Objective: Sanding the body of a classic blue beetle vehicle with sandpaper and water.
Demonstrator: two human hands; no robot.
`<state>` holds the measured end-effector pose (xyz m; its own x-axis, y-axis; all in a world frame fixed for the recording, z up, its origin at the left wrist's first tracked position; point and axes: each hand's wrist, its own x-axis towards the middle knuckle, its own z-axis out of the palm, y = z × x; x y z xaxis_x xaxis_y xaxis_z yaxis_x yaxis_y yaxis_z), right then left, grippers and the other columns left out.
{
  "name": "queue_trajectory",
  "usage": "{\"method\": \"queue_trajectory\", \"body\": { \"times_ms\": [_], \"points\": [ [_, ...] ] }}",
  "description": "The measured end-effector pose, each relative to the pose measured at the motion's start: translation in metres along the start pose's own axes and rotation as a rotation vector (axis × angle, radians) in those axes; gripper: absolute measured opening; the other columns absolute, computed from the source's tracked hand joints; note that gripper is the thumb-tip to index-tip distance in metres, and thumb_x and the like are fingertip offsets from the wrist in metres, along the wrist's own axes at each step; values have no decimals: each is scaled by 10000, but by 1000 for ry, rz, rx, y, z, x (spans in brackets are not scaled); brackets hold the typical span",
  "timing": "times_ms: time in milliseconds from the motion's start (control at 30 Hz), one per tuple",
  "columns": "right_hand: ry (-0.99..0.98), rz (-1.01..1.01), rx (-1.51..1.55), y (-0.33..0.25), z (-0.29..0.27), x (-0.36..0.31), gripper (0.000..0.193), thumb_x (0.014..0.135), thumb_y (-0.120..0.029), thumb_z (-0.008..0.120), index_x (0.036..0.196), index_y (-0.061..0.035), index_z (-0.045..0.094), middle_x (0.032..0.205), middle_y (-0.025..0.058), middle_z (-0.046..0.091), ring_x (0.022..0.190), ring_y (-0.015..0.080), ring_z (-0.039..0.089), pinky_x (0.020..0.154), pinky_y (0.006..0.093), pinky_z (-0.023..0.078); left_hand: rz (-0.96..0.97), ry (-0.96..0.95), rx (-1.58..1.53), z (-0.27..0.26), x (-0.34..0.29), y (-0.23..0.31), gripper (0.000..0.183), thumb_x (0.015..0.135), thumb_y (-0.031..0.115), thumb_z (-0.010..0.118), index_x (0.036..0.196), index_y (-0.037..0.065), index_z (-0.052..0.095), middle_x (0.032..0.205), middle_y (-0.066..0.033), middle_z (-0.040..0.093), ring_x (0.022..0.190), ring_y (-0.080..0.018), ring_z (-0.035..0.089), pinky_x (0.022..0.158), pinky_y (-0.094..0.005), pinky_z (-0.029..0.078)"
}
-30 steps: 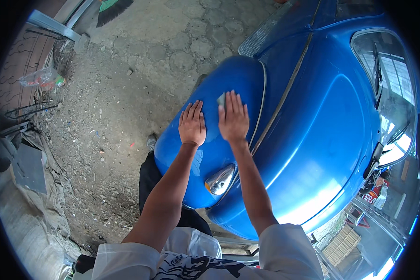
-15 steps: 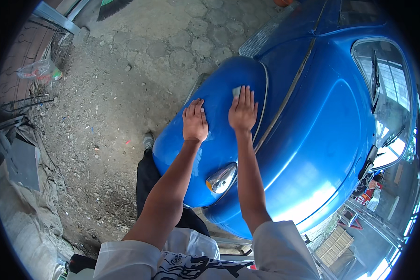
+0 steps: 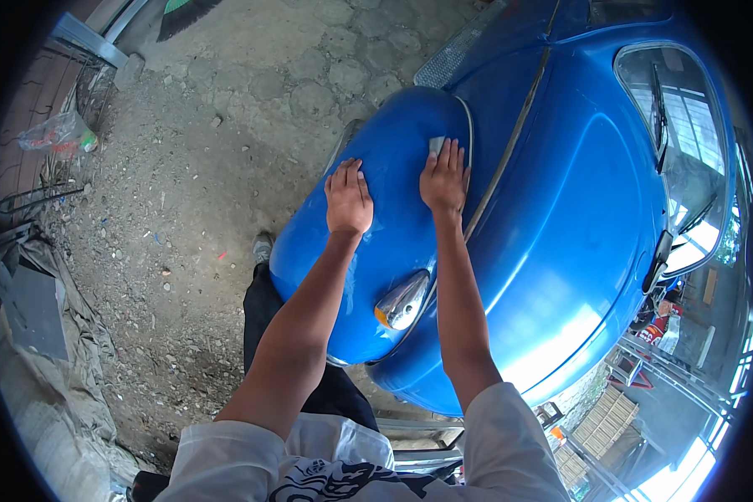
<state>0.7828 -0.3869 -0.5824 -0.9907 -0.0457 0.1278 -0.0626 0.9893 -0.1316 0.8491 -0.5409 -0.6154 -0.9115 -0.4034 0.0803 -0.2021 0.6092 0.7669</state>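
The rounded blue fender [image 3: 397, 217] of a car lies in front of me. On its left side my left hand [image 3: 348, 201] rests flat, holding nothing, with its fingers stretched out. Close to the fender's right edge, my right hand [image 3: 445, 180] presses a small grey-green pad [image 3: 436, 145] against the paint. Only the pad's upper left corner shows past the fingers; its exact kind is unclear. Dull, pale patches mark the paint between and below my hands. A chrome lamp with an orange lens [image 3: 402, 301] sits on the fender, left of my right forearm.
The blue hood [image 3: 569, 217] curves away to the right, up to the windshield [image 3: 673, 142]. A ribbed running board [image 3: 443, 63] adjoins the fender's far end. Gravelly ground [image 3: 167, 243] lies left, with a plastic bag [image 3: 58, 134] and a crumpled tarp [image 3: 67, 402] along the side.
My right hand and the pad have slid slightly right and away from me, toward the fender's edge. My left hand stays in nearly the same place. The whole view has shifted a little.
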Motion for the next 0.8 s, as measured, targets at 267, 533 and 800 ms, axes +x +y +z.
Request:
{"method": "queue_trajectory", "body": {
  "times_ms": [267,533,800],
  "points": [
    [-180,-247,142,-64,-22,-95,521,1039,-330,360,1496,-88,424,1557,117,402,1459,305,339,1178,526,267,-193,-19,-367,-29,12,-39,341,1034,207,419,1304,50,558,1326,-166,566,1270,-360,503,1098,-513,359],
    [-79,-178,-62,-80,7,-26,515,1041,-331,355,1501,-108,425,1566,51,402,1473,272,318,1201,525,219,-221,-53,85,-57,-96,-81,550,1039,442,360,1489,134,431,1536,-181,391,1414,-400,358,1148,-549,284],
    [-99,-135,-64,-40,-15,-33,517,1039,-326,368,1515,-128,401,1593,51,355,1490,282,282,1198,548,209,-226,5,84,-55,-92,-68,551,1038,454,342,1487,152,446,1512,-144,447,1406,-374,393,1153,-562,272]
  ]
}}
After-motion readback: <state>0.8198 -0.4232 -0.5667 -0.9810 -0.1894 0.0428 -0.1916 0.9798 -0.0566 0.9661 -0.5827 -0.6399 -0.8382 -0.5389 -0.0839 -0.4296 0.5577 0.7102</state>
